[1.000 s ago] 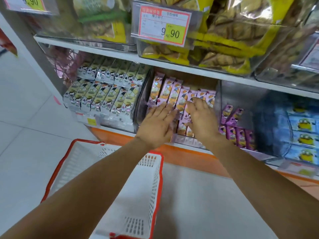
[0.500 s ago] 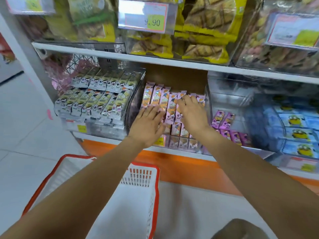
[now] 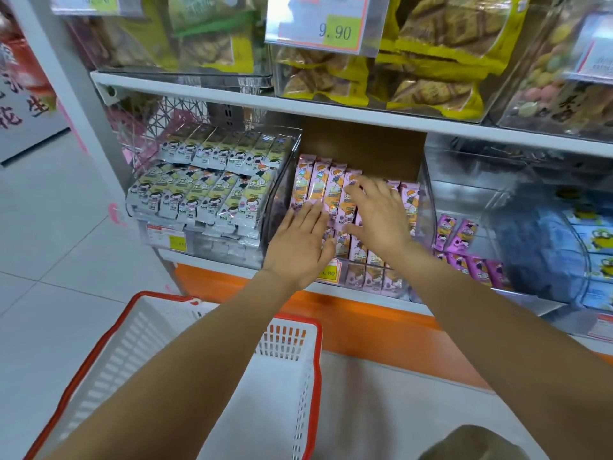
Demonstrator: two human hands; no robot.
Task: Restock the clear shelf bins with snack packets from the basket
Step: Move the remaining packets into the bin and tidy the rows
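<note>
Pink-and-orange snack packets point(image 3: 318, 185) stand in rows inside a clear shelf bin point(image 3: 428, 207) on the lower shelf. My left hand point(image 3: 300, 245) lies flat on the front rows, fingers straight. My right hand point(image 3: 378, 217) lies flat on the packets a little further back and to the right, fingers spread. Neither hand holds a packet. Below them on the floor stands the white basket with a red rim point(image 3: 311, 353); its visible inside shows no packets, and my left forearm hides part of it.
A clear bin of grey-green packets point(image 3: 205, 190) stands to the left, purple packets point(image 3: 464, 247) and blue boxes point(image 3: 593, 240) to the right. The upper shelf point(image 3: 331, 111) holds bins of yellow bags with a 9.90 price tag point(image 3: 326, 24). White tiled floor lies at the left.
The view has shifted, so the shelf sits differently in frame. Both hands stay flat on the pink packets, with only slight shifts of the fingers.
</note>
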